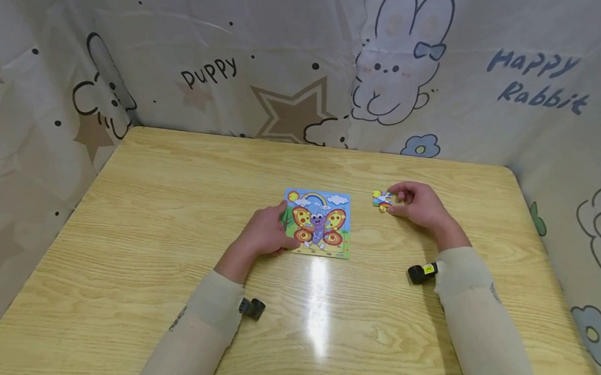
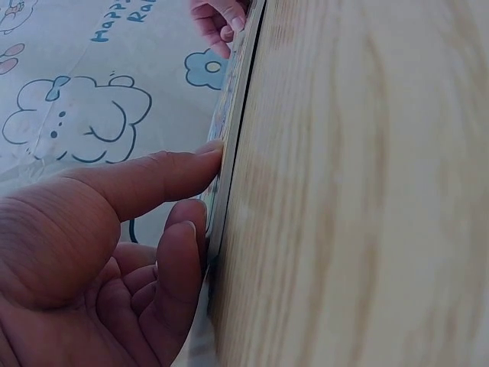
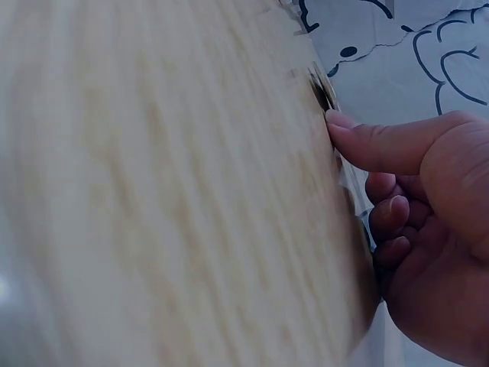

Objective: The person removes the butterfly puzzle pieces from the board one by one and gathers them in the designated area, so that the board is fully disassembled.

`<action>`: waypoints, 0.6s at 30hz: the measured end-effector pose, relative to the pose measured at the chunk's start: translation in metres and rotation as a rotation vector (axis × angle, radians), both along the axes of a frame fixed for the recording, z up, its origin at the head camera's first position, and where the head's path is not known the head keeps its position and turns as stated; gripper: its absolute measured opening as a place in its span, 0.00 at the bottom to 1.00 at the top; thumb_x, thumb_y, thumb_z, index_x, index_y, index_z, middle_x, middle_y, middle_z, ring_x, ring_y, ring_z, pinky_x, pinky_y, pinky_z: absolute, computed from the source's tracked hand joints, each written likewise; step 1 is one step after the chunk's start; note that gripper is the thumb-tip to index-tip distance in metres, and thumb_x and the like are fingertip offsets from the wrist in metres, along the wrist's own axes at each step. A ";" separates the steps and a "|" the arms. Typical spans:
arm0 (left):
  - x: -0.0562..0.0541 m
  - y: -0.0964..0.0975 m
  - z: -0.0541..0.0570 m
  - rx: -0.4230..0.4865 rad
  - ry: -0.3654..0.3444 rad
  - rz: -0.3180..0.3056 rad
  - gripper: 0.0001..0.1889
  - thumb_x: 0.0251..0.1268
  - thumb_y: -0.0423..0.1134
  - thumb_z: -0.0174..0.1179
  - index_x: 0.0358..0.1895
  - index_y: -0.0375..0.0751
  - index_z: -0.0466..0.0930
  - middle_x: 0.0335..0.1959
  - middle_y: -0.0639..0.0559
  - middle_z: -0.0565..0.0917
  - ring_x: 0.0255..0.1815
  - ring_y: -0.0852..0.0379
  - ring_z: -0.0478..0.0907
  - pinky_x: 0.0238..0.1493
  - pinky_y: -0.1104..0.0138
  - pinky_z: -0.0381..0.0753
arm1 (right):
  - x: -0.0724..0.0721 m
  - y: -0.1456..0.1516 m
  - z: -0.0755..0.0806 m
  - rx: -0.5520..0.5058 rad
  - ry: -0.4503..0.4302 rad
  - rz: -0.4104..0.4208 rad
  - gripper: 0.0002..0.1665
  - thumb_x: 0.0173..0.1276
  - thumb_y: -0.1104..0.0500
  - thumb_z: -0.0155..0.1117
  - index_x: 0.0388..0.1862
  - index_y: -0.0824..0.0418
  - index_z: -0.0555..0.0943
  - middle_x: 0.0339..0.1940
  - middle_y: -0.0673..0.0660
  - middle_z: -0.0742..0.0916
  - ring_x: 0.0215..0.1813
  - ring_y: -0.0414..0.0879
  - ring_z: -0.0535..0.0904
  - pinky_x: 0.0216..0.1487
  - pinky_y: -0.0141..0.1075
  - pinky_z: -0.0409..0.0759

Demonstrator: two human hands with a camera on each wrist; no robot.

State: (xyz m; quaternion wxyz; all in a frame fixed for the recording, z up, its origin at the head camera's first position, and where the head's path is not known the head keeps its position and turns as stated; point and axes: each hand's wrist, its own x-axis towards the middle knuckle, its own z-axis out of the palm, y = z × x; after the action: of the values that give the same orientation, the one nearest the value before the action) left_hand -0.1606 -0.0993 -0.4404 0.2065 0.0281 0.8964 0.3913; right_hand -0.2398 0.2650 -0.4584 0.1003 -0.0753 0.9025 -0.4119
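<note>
A square jigsaw puzzle board (image 1: pixel 318 219) with a butterfly, a sun and a rainbow lies flat on the table. My left hand (image 1: pixel 266 231) grips its left side, thumb at the near left corner and fingers along the edge. In the left wrist view, the thumb of the left hand (image 2: pixel 99 245) presses on the thin board edge (image 2: pixel 229 153). To the right of the board is a small cluster of colourful puzzle pieces (image 1: pixel 381 199). My right hand (image 1: pixel 419 204) holds these between thumb and fingers, close over the table. Its palm hides part of them.
The wood-grain table (image 1: pixel 178 192) extends all round the board. Behind and beside it hangs a printed cloth (image 1: pixel 287 51) with rabbits and stars. A black wrist camera (image 1: pixel 422 272) sits at the right cuff, another wrist camera (image 1: pixel 252 308) at the left cuff.
</note>
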 end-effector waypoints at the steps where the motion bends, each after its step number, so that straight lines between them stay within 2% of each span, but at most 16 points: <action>1: 0.000 0.000 0.000 0.001 -0.003 0.002 0.56 0.52 0.41 0.78 0.80 0.36 0.50 0.16 0.48 0.74 0.13 0.53 0.76 0.25 0.63 0.77 | -0.001 -0.001 0.001 0.006 -0.006 0.006 0.24 0.60 0.65 0.77 0.54 0.68 0.81 0.37 0.61 0.76 0.38 0.51 0.66 0.37 0.36 0.63; 9: 0.000 0.000 0.002 0.008 -0.007 -0.004 0.55 0.53 0.41 0.78 0.80 0.36 0.50 0.16 0.48 0.76 0.13 0.53 0.76 0.26 0.63 0.77 | -0.002 -0.003 0.006 -0.001 -0.055 0.010 0.25 0.60 0.65 0.77 0.55 0.70 0.80 0.39 0.62 0.75 0.39 0.51 0.66 0.38 0.35 0.63; 18: 0.000 0.000 0.003 -0.011 0.002 -0.009 0.55 0.53 0.41 0.78 0.79 0.36 0.50 0.16 0.48 0.75 0.13 0.54 0.75 0.26 0.63 0.76 | -0.001 -0.003 0.004 -0.014 -0.043 -0.003 0.27 0.59 0.65 0.78 0.56 0.70 0.80 0.39 0.62 0.75 0.39 0.51 0.65 0.37 0.34 0.63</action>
State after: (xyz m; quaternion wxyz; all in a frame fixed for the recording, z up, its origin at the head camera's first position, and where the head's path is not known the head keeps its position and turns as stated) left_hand -0.1607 -0.0990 -0.4376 0.2073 0.0314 0.8986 0.3854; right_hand -0.2405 0.2619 -0.4540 0.1183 -0.0657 0.8975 -0.4198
